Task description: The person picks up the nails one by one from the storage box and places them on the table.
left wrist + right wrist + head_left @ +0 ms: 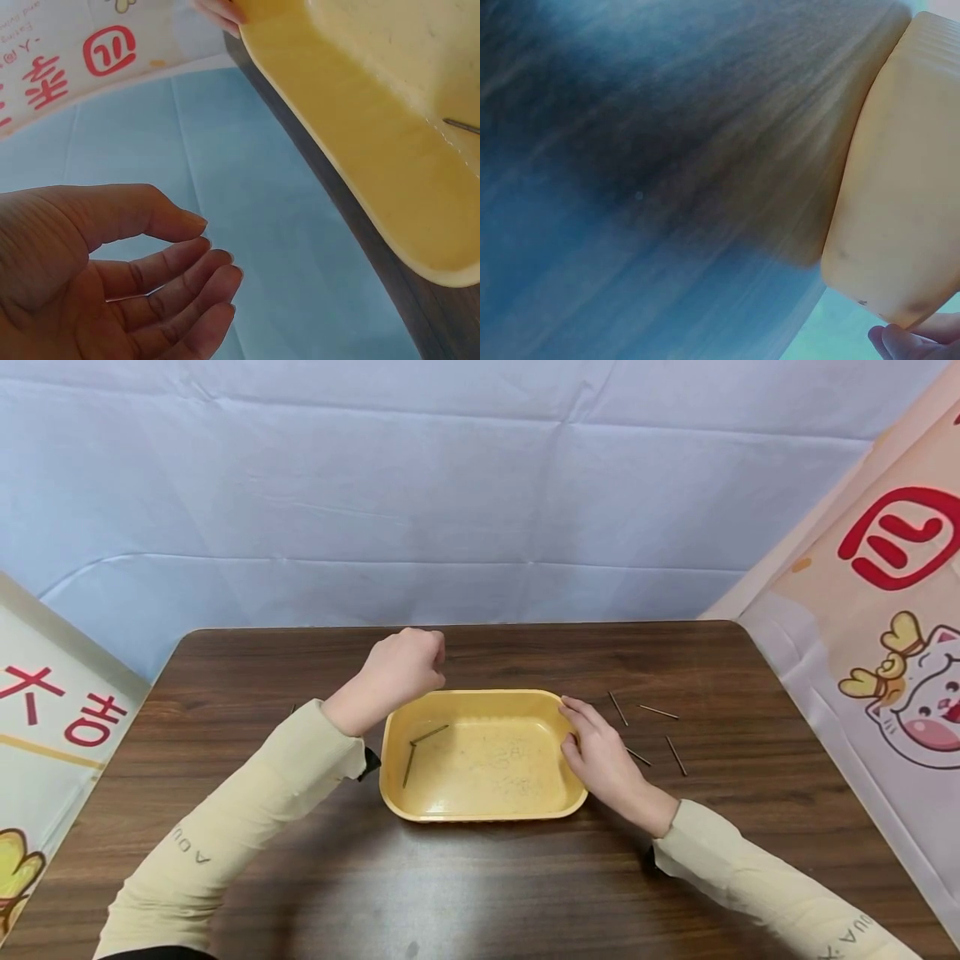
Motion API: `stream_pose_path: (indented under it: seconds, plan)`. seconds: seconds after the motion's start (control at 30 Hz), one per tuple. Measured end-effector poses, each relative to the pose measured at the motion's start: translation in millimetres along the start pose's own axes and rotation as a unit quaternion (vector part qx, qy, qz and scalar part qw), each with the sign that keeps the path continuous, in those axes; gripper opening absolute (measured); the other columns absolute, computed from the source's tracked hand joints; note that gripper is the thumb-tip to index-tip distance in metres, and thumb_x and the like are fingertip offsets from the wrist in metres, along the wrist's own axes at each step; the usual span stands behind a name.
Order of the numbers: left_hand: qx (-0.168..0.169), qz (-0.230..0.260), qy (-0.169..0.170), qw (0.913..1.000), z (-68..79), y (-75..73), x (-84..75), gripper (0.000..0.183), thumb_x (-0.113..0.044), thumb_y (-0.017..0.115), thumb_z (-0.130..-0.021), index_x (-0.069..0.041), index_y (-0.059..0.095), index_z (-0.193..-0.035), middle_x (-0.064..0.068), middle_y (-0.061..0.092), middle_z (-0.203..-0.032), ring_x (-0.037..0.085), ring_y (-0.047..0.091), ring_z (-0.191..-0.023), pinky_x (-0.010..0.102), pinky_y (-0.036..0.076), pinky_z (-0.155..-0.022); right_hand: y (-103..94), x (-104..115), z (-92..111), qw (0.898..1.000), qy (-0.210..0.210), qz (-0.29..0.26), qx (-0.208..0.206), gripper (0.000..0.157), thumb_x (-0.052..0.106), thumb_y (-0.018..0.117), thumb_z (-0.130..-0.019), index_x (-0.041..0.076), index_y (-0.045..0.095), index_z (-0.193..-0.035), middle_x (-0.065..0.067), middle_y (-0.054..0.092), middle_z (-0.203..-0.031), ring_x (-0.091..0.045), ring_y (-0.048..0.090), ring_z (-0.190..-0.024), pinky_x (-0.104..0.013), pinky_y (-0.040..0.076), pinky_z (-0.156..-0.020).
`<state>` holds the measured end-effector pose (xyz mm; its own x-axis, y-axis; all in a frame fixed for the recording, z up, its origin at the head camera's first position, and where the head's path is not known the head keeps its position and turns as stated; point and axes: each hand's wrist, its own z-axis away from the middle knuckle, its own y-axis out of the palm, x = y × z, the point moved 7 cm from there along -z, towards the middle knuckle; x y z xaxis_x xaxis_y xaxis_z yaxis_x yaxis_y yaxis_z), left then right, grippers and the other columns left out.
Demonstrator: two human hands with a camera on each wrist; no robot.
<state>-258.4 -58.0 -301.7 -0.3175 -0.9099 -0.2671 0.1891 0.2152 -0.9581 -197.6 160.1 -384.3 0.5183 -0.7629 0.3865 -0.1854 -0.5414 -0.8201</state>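
A yellow plastic basin (483, 814) stands mid-table, with two thin dark metal rods, like long nails (425, 736), lying inside near its left end. My left hand (401, 664) hovers by the basin's far left corner. In the left wrist view, the fingers of the left hand (142, 277) are loosely bent, thumb near the index fingertip, and hold nothing. My right hand (603, 764) grips the basin's right end, its thumb over the rim. Fingertips show at the basin's corner (892, 187) in the right wrist view; the rest of that hand is out of frame.
Several similar metal rods (673, 755) lie scattered on the brown wooden table (480, 893) right of the basin. The tip of another rod (293, 707) shows beside the left sleeve. A pale blue cloth (450, 485) hangs behind the table, with printed banners (900, 610) at both sides.
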Motion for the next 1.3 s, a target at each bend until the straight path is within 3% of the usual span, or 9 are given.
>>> stream_pose_path:
  seconds: [0.53, 0.77, 1.0, 1.17, 1.3]
  plan:
    - [-0.004, 0.009, 0.019, 0.9998, -3.1, 15.1, -9.3, 0.008, -0.006, 0.056, -0.077, -0.01, 0.061, -0.081, 0.0, 0.059, -0.075, 0.016, 0.053, -0.062, 0.03, 0.042, -0.054, 0.5, 0, 1, 1.0, 0.006, -0.001, 0.007, 0.037, -0.004, 0.052, -0.079, -0.012, 0.056, -0.114, -0.021, 0.051, -0.124, -0.028, 0.055, -0.099, -0.032, 0.048, -0.067]
    - [-0.034, -0.03, 0.087, 0.9952, -0.2, 23.1, -20.7, 0.007, -0.007, 0.056, -0.079, -0.011, 0.062, -0.081, -0.001, 0.059, -0.074, 0.015, 0.052, -0.059, 0.029, 0.042, -0.05, 0.8, 0, 0, 1.0, 0.007, -0.001, 0.008, 0.037, -0.005, 0.053, -0.078, -0.012, 0.056, -0.115, -0.02, 0.051, -0.124, -0.027, 0.055, -0.098, -0.032, 0.048, -0.066]
    - [-0.084, -0.081, 0.151, 0.9817, 2.3, 29.6, -30.6, 0.007, -0.005, 0.058, -0.077, -0.011, 0.061, -0.079, -0.001, 0.057, -0.074, 0.015, 0.052, -0.059, 0.03, 0.04, -0.047, 1.0, -1, 0, 1.0, 0.006, 0.005, 0.001, 0.037, -0.007, 0.055, -0.078, -0.013, 0.056, -0.114, -0.021, 0.052, -0.123, -0.031, 0.054, -0.106, -0.037, 0.05, -0.077]
    - [-0.103, -0.091, 0.18, 0.974, 2.1, 32.6, -36.5, 0.008, -0.005, 0.058, -0.077, -0.011, 0.061, -0.079, -0.001, 0.057, -0.073, 0.014, 0.052, -0.057, 0.028, 0.039, -0.045, 1.5, -2, 0, 1.0, 0.007, 0.004, 0.001, 0.037, -0.008, 0.055, -0.077, -0.013, 0.056, -0.114, -0.021, 0.052, -0.123, -0.032, 0.054, -0.107, -0.037, 0.049, -0.078]
    - [-0.099, -0.094, 0.189, 0.9725, 0.9, 34.0, -40.5, 0.009, -0.004, 0.057, -0.076, -0.012, 0.061, -0.079, -0.002, 0.056, -0.073, 0.014, 0.052, -0.058, 0.029, 0.039, -0.045, 1.7, -1, 0, 1.0, 0.003, 0.003, 0.0, 0.036, -0.007, 0.055, -0.077, -0.013, 0.056, -0.113, -0.021, 0.052, -0.123, -0.032, 0.054, -0.107, -0.037, 0.05, -0.077]
